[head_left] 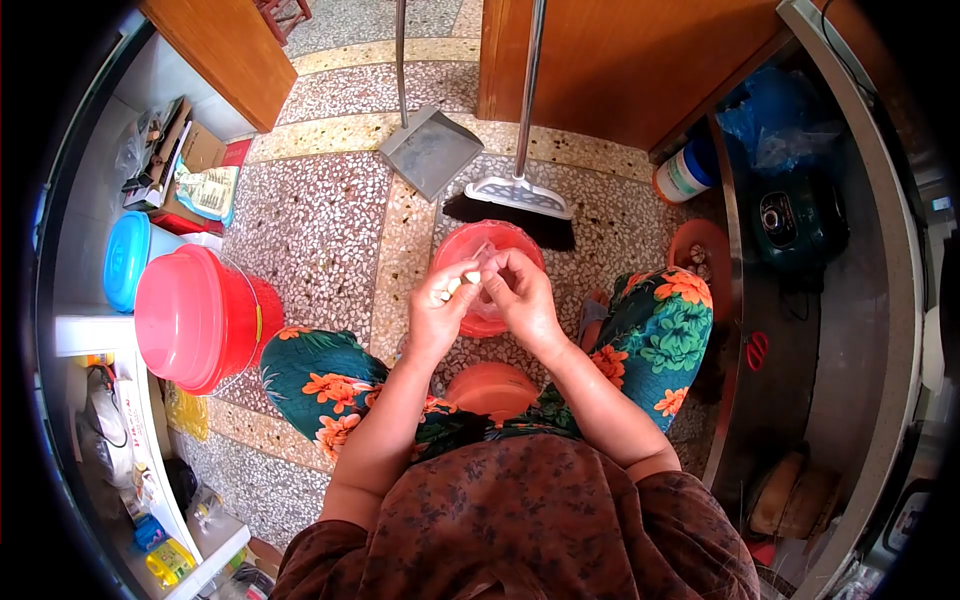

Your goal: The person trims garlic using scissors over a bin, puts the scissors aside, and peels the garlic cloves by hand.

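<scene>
Both hands meet over a red plastic basin (447, 262) on the floor between my knees. My left hand (438, 312) is closed around small whitish garlic cloves (450, 290), which show between its fingers. My right hand (527, 300) is pinched, its fingertips against those of the left; what it grips is too small to tell. Something thin and translucent (484, 250) shows just beyond the fingertips, over the basin. Below the wrists, a second orange-red plastic piece (492, 388) sits between my legs, partly covered by clothing.
A broom (520, 195) and a grey dustpan (432, 152) stand just beyond the basin. Left are a lidded red bucket (190, 315) and a blue-lidded tub (130, 262). Right are a red bowl (683, 240) with pale bulbs, a white bucket (684, 172) and a shelf with red scissors (756, 350).
</scene>
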Demonstrator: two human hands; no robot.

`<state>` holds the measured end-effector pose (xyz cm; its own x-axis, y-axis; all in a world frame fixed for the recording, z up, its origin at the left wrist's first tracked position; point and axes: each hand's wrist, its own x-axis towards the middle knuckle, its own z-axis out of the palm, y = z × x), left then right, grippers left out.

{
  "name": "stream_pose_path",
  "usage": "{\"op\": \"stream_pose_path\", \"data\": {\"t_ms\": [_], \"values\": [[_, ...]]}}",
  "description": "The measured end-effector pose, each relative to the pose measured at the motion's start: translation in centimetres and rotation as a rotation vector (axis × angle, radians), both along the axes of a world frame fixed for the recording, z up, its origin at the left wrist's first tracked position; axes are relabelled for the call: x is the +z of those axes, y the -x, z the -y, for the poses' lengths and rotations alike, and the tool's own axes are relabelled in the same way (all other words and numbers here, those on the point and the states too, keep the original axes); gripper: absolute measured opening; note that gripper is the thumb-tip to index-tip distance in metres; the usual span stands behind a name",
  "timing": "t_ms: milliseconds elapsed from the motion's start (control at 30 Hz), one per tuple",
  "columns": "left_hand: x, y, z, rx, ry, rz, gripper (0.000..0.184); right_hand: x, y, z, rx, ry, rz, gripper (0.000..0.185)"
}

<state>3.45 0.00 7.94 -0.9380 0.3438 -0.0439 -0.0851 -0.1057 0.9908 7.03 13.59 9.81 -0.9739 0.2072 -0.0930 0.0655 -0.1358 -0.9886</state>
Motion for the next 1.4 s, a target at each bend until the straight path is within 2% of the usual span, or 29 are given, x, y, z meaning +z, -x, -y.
{"op": "stream_pose_path", "data": {"t_ms": [200,267,367,600,667,967,1400], "values": [[-0.1,0.0,-0.1,-0.006,0.012,-0.052,0.026,0.5,0.1,0.0,-0.023,-0.025,0.021,0.008],[-0.1,0.0,0.0,-0.036,-0.083,0.033,0.026,0.6,0.1,0.1,-0.009,0.112,0.037,0.012],[0.0,0.0,-0.2,-0.024,-0.089,0.042,0.026,0.7,0.1,0.1,0.006,0.157,0.014,0.013],[0.2,0.0,-0.2,-0.035,-0.086,0.045,0.025,0.3,0.1,0.1,0.013,0.127,0.009,0.012],[0.1,0.0,-0.2,-0.028,-0.067,0.027,0.025,0.0,0.1,0.1,0.01,-0.013,-0.001,0.01],[0.2,0.0,-0.1,-0.041,-0.146,0.094,0.026,0.5,0.1,0.2,0.037,0.172,0.063,0.01],[-0.1,0.0,-0.2,-0.054,-0.121,0.092,0.027,1.2,0.1,0.2,0.07,0.143,0.053,0.009]]}}
